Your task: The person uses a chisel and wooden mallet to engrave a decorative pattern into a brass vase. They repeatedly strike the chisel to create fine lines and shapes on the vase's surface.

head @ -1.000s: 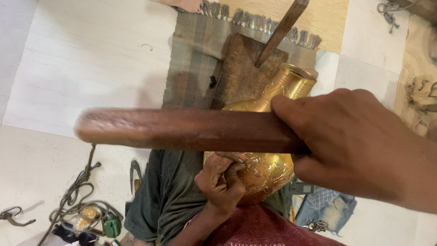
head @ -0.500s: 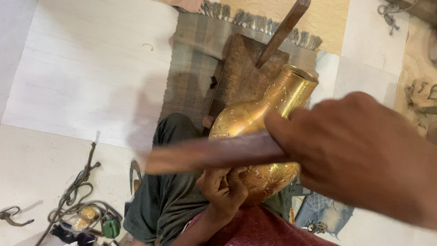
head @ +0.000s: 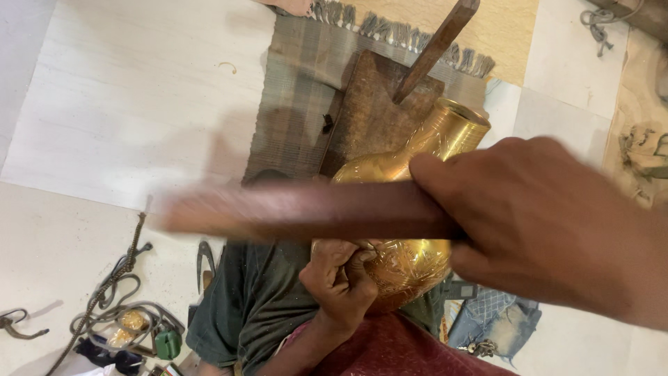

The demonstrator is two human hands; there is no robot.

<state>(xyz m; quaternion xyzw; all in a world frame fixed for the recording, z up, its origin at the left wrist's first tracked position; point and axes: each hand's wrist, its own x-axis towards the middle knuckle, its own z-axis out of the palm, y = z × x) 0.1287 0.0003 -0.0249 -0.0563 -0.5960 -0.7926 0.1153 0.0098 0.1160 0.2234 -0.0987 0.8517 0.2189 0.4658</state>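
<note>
Far left of the grip, on pale floor: a coil of cord (head: 104,306) with a small green object (head: 167,343) and a dark hook (head: 21,326) lying nearby.

Left of the grip: motion-blurred end of a long brown wooden bat (head: 299,211), held level across the frame, passing in front of a brass vase (head: 410,257). Beyond it, a striped fringed mat (head: 299,104) carrying a dark wooden block (head: 376,111); rising from the block, a slanted wooden stake (head: 435,49).

Below the bat: left hand (head: 341,278), fingers curled against the engraved round belly of the vase, apparently pinching a small tool too hidden to identify. Under that hand, dark green trousers (head: 257,306) and a dark red cloth (head: 396,348).

At the grip: right hand (head: 536,223), large in the foreground, closed firmly around the near end of the bat, thumb along the top. Vase directly behind and beneath the gripped bat, tilted, neck pointing up and to the right, open mouth just above the knuckles, close to the stake's foot.

Below and right of the grip: a crumpled blue checked cloth (head: 494,320) on the floor.
</note>
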